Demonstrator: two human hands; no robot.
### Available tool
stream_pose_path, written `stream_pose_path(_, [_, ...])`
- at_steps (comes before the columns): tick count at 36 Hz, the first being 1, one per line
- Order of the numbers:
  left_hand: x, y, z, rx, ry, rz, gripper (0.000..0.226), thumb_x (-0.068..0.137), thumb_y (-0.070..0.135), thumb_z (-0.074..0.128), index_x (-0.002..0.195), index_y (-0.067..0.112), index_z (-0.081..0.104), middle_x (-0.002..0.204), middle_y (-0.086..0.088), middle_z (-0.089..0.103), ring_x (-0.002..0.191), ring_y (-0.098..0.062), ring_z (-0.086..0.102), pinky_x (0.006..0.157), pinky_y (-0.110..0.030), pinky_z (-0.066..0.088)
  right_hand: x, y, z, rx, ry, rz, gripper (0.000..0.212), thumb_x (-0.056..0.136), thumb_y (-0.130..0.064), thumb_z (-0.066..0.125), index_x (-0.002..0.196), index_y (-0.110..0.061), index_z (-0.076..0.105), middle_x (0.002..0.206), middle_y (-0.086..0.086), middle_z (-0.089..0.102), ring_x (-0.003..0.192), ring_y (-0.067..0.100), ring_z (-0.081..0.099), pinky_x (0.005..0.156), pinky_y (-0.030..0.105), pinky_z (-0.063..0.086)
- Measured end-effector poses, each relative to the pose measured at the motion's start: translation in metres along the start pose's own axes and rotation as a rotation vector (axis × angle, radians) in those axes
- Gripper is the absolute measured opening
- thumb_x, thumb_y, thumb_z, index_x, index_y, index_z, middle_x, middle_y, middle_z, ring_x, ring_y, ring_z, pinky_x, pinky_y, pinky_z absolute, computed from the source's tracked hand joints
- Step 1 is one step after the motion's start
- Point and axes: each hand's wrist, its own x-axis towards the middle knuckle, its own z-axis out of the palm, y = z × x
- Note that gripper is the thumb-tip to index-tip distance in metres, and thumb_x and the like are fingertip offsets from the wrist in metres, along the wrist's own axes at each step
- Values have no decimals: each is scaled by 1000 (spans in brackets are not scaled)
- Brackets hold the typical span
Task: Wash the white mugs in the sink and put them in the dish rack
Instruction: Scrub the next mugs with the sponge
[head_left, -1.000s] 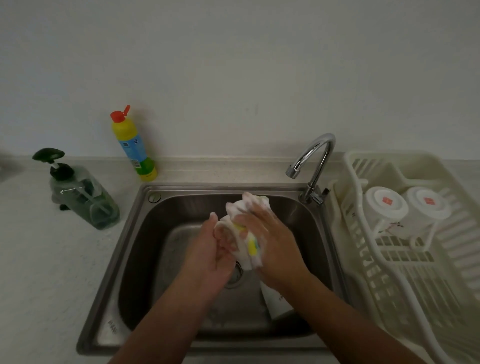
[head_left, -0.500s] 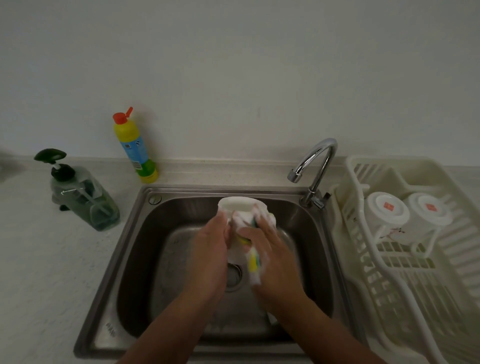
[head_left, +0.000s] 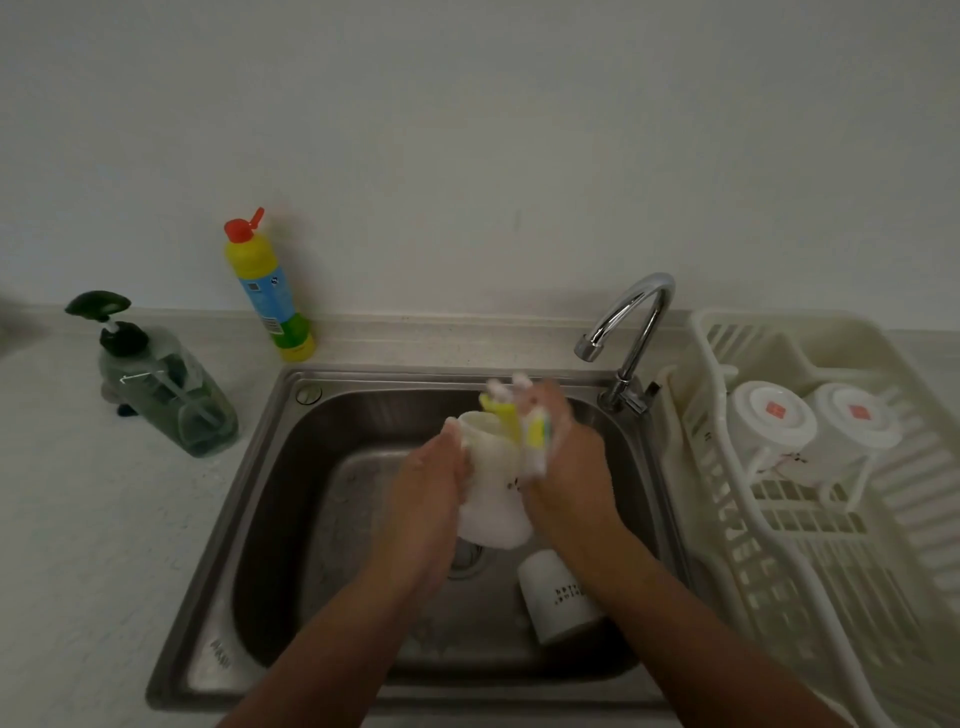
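Pump dispenser (head_left: 156, 384): standing on the counter well left of the sink, with nobody touching it.
Detergent bottle (head_left: 267, 291): standing against the wall behind the sink's left corner, its red cap flipped open.
Sink (head_left: 270, 493): holding all the washing, with both hands working above its drain.
Left hand (head_left: 431, 483): wrapping its fingers round the left side of the held mug and steadying it as it turns.
Held mug (head_left: 491, 493): being held over the drain, mouth tilted away and base toward the person. Far more of its white wall is showing than a second ago, when the sponge was draped over it.
Sponge (head_left: 519, 431): riding up at the mug's rim now, foamy, after sliding off the wall.
Right hand (head_left: 566, 467): curling its soapy fingers round the sponge and pressing it to the rim. It has climbed from the mug's side to its mouth.
Second mug (head_left: 558, 597): lying on its side on the sink floor just right of the drain, partly under the right forearm. It is showing more as the arm shifts, and it is still waiting its turn.
Faucet (head_left: 631, 332): no stream is showing.
Dish rack (head_left: 810, 530): sitting just right of the sink.
Rack mugs (head_left: 771, 421): two are resting there bottoms up, side by side.
Meaning: the scrub seems to be moving from wall to rim, so soaping looks nearly done and rinsing is likely coming next.
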Motion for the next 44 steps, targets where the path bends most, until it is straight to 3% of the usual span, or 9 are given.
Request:
stream_pose_path(3, [6,1,0,-333,34,-165,35,104,27,45,82,6,62,68,-3,68,68,-10,65,69,-29,51,9,-4,-6,157,143,32,36,102,-42,30,119,-23,55,100,-12,66,77,5,66,58,8,45])
stream_pose_path(6, [7,2,-5,-411,-12,-215,32,103,26,47,98,0,65,89,-14,69,85,-21,65,84,-33,53,-5,2,4,86,-35,-43,42,97,-12,50,135,-30,50,143,-16,49,131,1,46,103,17,42])
stream_pose_path(8, [8,-1,-8,-352,-59,-201,35,103,27,46,103,0,68,93,-14,72,86,-22,68,84,-35,53,-17,10,12,70,-122,-19,42,99,-24,48,140,-32,46,152,-14,39,143,2,28,116,32,34])
stream_pose_path(15, [5,-5,-6,-277,-149,-179,54,104,47,33,118,10,69,110,-16,73,97,-25,71,83,-39,52,-22,8,17,-169,-79,-260,44,96,-26,42,140,-17,47,151,-1,38,145,7,20,121,24,15])
stream_pose_path(20, [7,0,-17,-418,-186,-225,68,102,57,25,128,6,62,123,-16,69,117,-31,64,108,-48,42,-48,27,20,-320,-173,-453,56,90,-18,49,145,-13,38,154,5,34,147,21,24,122,34,15])
stream_pose_path(27, [19,14,-20,-702,-62,-225,43,104,36,42,116,2,66,117,-16,71,108,-28,69,101,-43,48,-54,44,10,-306,-203,-326,52,89,-11,50,141,-16,47,149,0,41,144,16,30,122,31,14])
stream_pose_path(34, [31,10,-23,-990,57,-300,37,102,24,42,67,14,47,53,3,42,45,-9,43,78,-30,47,-48,41,6,-122,25,-170,47,94,-9,51,140,-16,49,149,4,44,144,13,32,118,34,27])
stream_pose_path(38, [25,3,-18,-920,27,-263,42,104,25,38,64,13,42,50,2,30,40,-9,29,63,-21,27,-42,35,7,-277,-114,-437,44,86,-12,62,130,-15,56,140,7,54,139,22,41,116,38,33])
stream_pose_path(44, [18,-4,-19,-717,33,-198,42,103,25,42,62,15,35,46,2,27,36,-8,24,60,-26,26,-36,41,-1,-246,-74,-167,59,88,-3,55,143,-17,42,149,-4,35,142,14,30,114,43,35])
